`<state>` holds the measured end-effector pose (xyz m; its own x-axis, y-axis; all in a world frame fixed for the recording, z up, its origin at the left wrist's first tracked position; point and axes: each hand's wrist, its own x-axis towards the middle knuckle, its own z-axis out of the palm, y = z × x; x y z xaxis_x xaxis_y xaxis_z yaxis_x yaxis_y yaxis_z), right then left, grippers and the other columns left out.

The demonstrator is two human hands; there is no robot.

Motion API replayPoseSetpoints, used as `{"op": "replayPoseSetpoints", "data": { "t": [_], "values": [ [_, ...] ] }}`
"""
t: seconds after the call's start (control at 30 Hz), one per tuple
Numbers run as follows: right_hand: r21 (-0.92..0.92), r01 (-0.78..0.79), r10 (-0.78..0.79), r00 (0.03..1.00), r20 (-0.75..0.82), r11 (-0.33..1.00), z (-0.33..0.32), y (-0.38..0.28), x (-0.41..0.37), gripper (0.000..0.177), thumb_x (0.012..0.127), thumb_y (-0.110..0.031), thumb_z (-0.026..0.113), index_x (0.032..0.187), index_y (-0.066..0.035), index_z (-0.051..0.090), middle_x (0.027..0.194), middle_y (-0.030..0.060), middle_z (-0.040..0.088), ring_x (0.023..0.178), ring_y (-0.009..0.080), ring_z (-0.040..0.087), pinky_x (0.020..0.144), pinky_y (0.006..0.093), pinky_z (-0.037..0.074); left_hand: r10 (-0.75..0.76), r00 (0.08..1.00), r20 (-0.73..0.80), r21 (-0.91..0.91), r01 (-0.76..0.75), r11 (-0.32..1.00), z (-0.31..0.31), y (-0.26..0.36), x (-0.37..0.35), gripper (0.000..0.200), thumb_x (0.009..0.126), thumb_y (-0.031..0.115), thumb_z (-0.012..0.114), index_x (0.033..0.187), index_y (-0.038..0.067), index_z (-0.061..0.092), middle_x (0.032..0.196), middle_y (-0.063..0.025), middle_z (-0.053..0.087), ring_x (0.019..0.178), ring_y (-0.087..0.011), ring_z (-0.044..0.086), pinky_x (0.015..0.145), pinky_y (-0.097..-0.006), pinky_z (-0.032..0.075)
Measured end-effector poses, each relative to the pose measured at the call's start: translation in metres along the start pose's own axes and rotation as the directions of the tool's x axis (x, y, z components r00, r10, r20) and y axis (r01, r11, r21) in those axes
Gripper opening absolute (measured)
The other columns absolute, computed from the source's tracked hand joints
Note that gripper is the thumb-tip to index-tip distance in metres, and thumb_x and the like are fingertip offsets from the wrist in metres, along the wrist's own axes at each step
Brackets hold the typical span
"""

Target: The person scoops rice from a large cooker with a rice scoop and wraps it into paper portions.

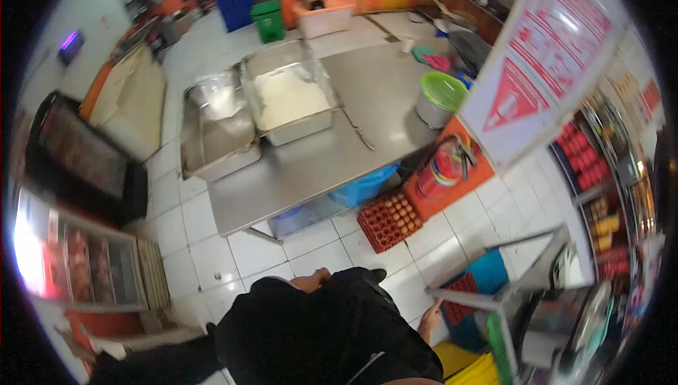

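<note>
Right hand (429, 321) reaches out from the black-clothed body at the bottom of the view. Its fingers are loose and spread, grasping nothing, with the fingertips at the lower bar of a metal rack (466, 299). Just behind that bar a red crate (460, 286) sits low on the white tiled floor (212, 244), with a blue crate (489, 270) beside it. What seems to be the left hand (314, 280) shows only as a patch of skin at the upper edge of the black clothing, so I cannot tell whether it is clenched or released.

Ahead, well apart from the hands, stands a long steel surface (304, 166). Two deep metal trays sit side by side on its far end. One tray (289, 99) holds a white mass, and the other tray (215, 127) is mostly bare metal. A green-rimmed bucket (439, 97) stands near the right end of the surface. A blue tub (364, 186) sits under it.

On the floor beside the surface, a red egg tray (390, 221) is filled with brown eggs. Next to it a red fire extinguisher (441, 166) rests on an orange mat (466, 180). A large red and white sign (544, 53) hangs at upper right. A glass-fronted display case (78, 258) glows at the left edge.
</note>
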<state>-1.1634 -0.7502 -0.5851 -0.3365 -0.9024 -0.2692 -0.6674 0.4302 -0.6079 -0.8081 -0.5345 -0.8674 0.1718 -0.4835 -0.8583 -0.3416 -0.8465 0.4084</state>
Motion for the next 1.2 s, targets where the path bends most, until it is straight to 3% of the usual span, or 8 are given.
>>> {"op": "replayPoseSetpoints", "data": {
  "t": [0.1,0.13,0.2,0.67,0.8,1.03,1.1,1.2],
  "values": [
    [-0.076,0.083,-0.07,0.984,0.166,0.994,0.031,0.055,0.139,0.084,0.091,-0.068,0.045,0.077,0.012,0.063,0.079,0.0283,0.065,0.075,0.0386,0.061,0.076,0.0474,0.048,0.027,0.987,-0.157,-0.085,-0.041,0.996,0.019,0.096,0.022,0.025,0.079,0.023,0.065,0.087,0.0,0.072,0.107,-0.0266,0.067,0.101,-0.0392,0.066,0.083,-0.0507,0.055],
    [-0.084,0.619,-0.609,0.784,0.116,0.781,0.124,0.068,0.107,0.077,0.093,-0.064,0.045,0.079,0.01,0.065,0.08,0.0257,0.067,0.077,0.0364,0.065,0.078,0.049,0.051,0.04,0.969,-0.245,-0.095,-0.064,0.993,-0.007,0.168,0.044,0.026,0.079,0.023,0.065,0.087,0.0,0.072,0.106,-0.0267,0.067,0.1,-0.0391,0.067,0.083,-0.0506,0.055],
    [-0.021,0.703,-0.678,0.693,0.245,0.711,0.125,-0.009,0.118,0.077,0.093,-0.064,0.045,0.078,0.009,0.065,0.079,0.0254,0.067,0.076,0.0363,0.064,0.077,0.0491,0.051,0.034,0.924,-0.381,-0.088,-0.073,0.993,-0.045,0.181,0.017,0.026,0.078,0.023,0.067,0.087,0.0,0.072,0.104,-0.027,0.068,0.099,-0.039,0.067,0.082,-0.0503,0.055],
    [0.277,0.927,-0.516,-0.114,0.849,0.251,0.171,-0.215,0.38,0.071,0.093,-0.06,0.045,0.074,0.005,0.066,0.069,0.0206,0.066,0.063,0.0355,0.063,0.069,0.0499,0.053,-0.229,0.797,-0.56,-0.107,0.204,0.973,-0.046,0.348,-0.131,0.033,0.076,0.028,0.06,0.088,-0.001,0.073,0.097,-0.0247,0.07,0.095,-0.0398,0.069,0.084,-0.0477,0.056],
    [0.326,0.93,-0.41,-0.233,0.882,0.173,0.175,-0.273,0.459,0.069,0.094,-0.059,0.045,0.073,0.003,0.066,0.066,0.0192,0.065,0.059,0.0352,0.063,0.066,0.0501,0.053,-0.504,0.757,-0.415,-0.6,0.189,0.777,-0.031,0.44,-0.102,0.055,0.083,0.042,0.064,0.117,-0.002,0.065,0.118,-0.0235,0.065,0.109,-0.0351,0.064,0.093,-0.0445,0.052],
    [0.229,0.816,-0.385,-0.008,0.923,0.532,0.132,-0.126,0.602,0.067,0.094,-0.058,0.045,0.07,0.001,0.067,0.06,0.0168,0.065,0.053,0.0348,0.062,0.062,0.0505,0.054,-0.142,0.891,-0.432,-0.148,0.086,0.985,-0.124,0.6,-0.078,0.054,0.084,0.042,0.062,0.117,-0.001,0.065,0.118,-0.0222,0.065,0.109,-0.0341,0.064,0.094,-0.0441,0.051],
    [-0.063,0.614,-0.254,0.415,0.874,0.787,0.137,-0.154,0.593,0.07,0.093,-0.055,0.045,0.072,0.009,0.065,0.058,0.0227,0.062,0.051,0.039,0.06,0.062,0.0468,0.053,-0.027,0.931,-0.364,0.081,0.061,0.995,-0.165,0.644,-0.073,0.054,0.085,0.042,0.062,0.118,-0.001,0.065,0.118,-0.0218,0.066,0.109,-0.0338,0.064,0.094,-0.044,0.051],
    [0.06,0.366,-0.254,0.511,0.821,0.929,0.065,-0.237,0.557,0.066,0.096,-0.05,0.044,0.071,0.008,0.064,0.062,0.0252,0.061,0.056,0.0369,0.061,0.06,0.0479,0.052,0.086,0.98,-0.178,0.401,-0.007,0.916,-0.207,0.718,-0.051,0.053,0.086,0.042,0.061,0.118,0.0,0.065,0.118,-0.0212,0.066,0.109,-0.0333,0.064,0.094,-0.0437,0.051]
  ]
}}
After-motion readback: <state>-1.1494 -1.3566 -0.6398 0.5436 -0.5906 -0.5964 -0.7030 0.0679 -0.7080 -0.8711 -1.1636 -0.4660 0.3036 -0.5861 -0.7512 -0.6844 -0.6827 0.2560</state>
